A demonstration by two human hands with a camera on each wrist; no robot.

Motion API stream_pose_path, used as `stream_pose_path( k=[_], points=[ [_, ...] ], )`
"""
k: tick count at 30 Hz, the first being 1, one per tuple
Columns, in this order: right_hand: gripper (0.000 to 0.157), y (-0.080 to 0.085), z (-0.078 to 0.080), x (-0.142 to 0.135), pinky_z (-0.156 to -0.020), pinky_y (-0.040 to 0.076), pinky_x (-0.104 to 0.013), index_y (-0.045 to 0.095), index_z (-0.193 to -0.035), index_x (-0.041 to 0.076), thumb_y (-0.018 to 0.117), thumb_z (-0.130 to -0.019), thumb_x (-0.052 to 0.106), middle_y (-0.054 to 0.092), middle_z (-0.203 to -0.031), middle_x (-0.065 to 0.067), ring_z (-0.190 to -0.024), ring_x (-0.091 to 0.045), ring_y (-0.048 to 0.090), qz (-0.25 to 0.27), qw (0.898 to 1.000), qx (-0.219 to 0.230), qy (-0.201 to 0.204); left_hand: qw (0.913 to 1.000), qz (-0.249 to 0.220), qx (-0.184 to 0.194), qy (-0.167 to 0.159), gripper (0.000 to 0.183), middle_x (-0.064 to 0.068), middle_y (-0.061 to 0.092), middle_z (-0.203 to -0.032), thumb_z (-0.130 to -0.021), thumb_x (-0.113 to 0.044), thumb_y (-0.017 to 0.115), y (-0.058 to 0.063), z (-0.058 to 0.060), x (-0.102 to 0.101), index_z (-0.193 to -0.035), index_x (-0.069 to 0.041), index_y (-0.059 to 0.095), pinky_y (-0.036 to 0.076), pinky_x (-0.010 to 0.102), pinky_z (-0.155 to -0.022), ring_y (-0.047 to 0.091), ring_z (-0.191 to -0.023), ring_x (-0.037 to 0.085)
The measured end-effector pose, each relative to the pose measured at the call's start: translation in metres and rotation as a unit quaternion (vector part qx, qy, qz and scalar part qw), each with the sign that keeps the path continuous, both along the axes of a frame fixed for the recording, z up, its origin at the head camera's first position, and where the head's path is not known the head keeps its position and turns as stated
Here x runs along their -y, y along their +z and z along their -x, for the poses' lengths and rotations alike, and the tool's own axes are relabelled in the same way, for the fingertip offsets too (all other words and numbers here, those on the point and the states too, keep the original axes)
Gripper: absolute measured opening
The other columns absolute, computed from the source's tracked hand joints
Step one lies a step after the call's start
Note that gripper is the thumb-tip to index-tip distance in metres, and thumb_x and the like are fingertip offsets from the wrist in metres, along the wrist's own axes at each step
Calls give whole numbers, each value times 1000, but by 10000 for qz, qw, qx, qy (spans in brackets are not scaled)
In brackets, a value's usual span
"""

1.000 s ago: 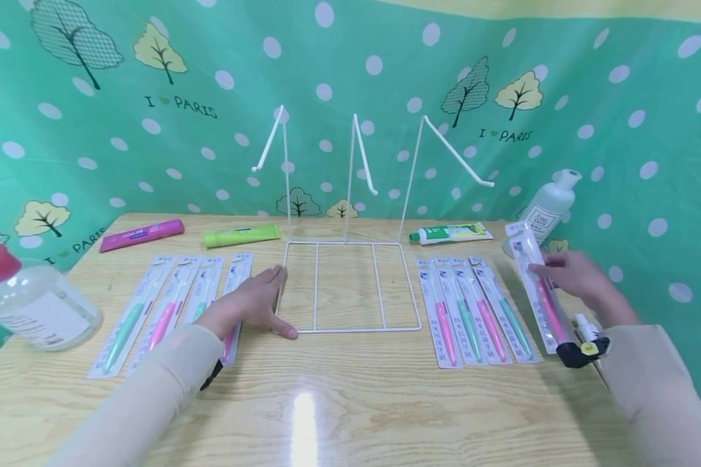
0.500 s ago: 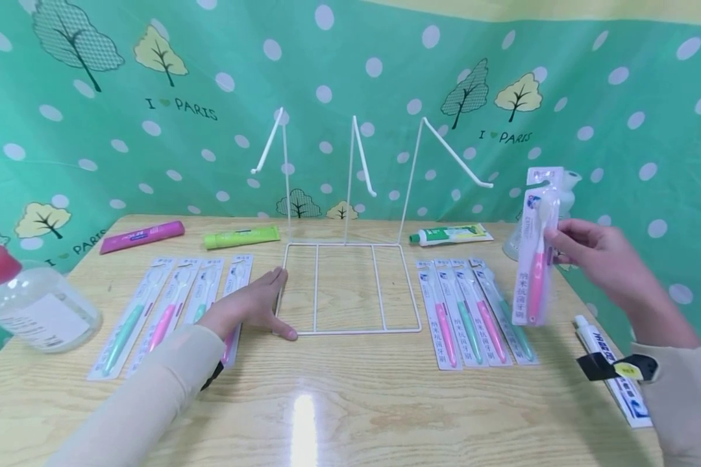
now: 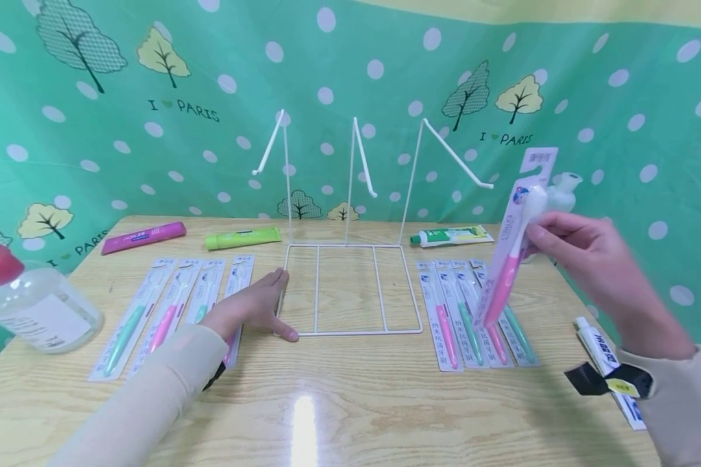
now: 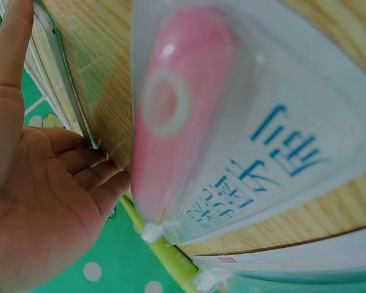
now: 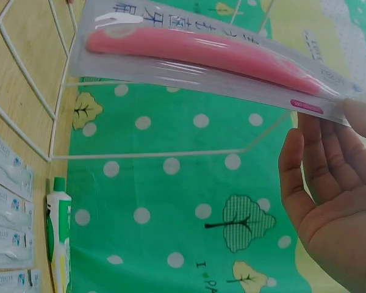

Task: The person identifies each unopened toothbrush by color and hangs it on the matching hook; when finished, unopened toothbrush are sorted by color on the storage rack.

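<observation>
In the head view my right hand [image 3: 587,259] pinches a packaged toothbrush [image 3: 507,279] with a pink handle between thumb and fingers. It is raised and tilted, its hang hole at the top, overlapping the right row of packs. The right wrist view shows the pack [image 5: 201,55] from its handle end. My left hand [image 3: 256,301] rests at the left side of the white wire rack [image 3: 350,333], thumb by the front corner and fingers along the side bar. Below its wrist lies another pink toothbrush pack [image 4: 183,104]. Three arms, such as the right arm [image 3: 458,156], slope forward from the rack's uprights.
Several packaged toothbrushes [image 3: 466,324] lie right of the rack, and more packs [image 3: 131,324] left. Purple [image 3: 144,237], lime [image 3: 243,238] and green-white [image 3: 455,235] toothpaste tubes lie behind. A red-capped bottle [image 3: 41,305] stands left, a pump-less bottle [image 3: 563,191] back right, a white tube [image 3: 610,370] right.
My right hand has lifted the pink toothbrush pack off the right side, then brought it left and tilted it toward the rack. My left hand has stayed in place.
</observation>
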State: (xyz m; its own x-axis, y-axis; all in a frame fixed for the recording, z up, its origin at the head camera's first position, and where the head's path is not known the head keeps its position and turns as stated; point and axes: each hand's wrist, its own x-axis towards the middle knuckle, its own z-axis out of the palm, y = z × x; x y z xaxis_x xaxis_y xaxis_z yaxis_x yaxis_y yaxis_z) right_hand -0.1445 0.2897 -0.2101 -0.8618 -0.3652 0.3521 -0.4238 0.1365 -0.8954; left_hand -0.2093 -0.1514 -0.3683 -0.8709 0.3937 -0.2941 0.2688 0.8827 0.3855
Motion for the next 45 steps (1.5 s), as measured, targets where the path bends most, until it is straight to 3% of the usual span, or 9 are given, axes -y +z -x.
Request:
stream_pose_path(
  k=[3,6,12,18,32,39,45],
  points=[
    [20,-2,2,7,-81,45,-22,56,-107,-11,44,-93,-3,61,-96,-15,-86,-21,57,-374,9992,-134,58,10000,-8,-3,25,133,20,3,-149,-50,-65,74,-1,0,0,-144,2,8,12,47,-109,5,-136,35],
    [20,-4,5,13,-78,45,-23,58,-107,-7,46,-94,2,62,-93,-13,-83,-20,58,-781,9968,-118,-151,10000,-24,-18,40,133,20,4,-150,-49,-65,74,-2,0,0,-144,2,8,11,46,-109,5,-136,35],
    [21,-6,11,22,-77,47,-23,59,-107,-6,47,-94,7,64,-91,-12,-80,-21,59,-1026,9945,-101,-196,10000,-13,-9,62,133,20,4,-150,-49,-65,75,-2,-1,-1,-144,1,9,11,46,-110,5,-136,35],
    [26,-10,20,33,-81,44,-24,59,-110,-1,49,-95,18,62,-95,-11,-84,-23,57,-1287,9906,190,-419,9999,12,19,104,133,19,3,-150,-49,-64,75,-2,0,0,-144,0,8,11,46,-110,4,-136,34],
    [41,-20,77,52,-79,51,-26,58,-114,0,51,-91,34,61,-106,-11,-91,-21,59,-934,9907,479,-861,9999,51,-76,-48,133,21,2,-149,-50,-64,74,-1,-1,1,-144,2,7,10,45,-110,4,-136,36],
    [48,-18,107,61,-84,48,-29,57,-118,8,54,-87,44,59,-112,-10,-100,-23,56,-873,9843,1048,-1118,10000,-6,-32,-7,133,21,2,-149,-50,-63,75,-1,-2,1,-144,2,6,9,45,-110,3,-136,35],
    [48,-16,127,68,-82,49,-30,59,-117,9,55,-85,46,59,-112,-10,-102,-23,53,-852,9817,1193,-1213,10000,-32,-31,2,133,20,2,-149,-51,-63,75,0,-3,1,-144,2,6,9,45,-110,3,-136,35]
  ],
)
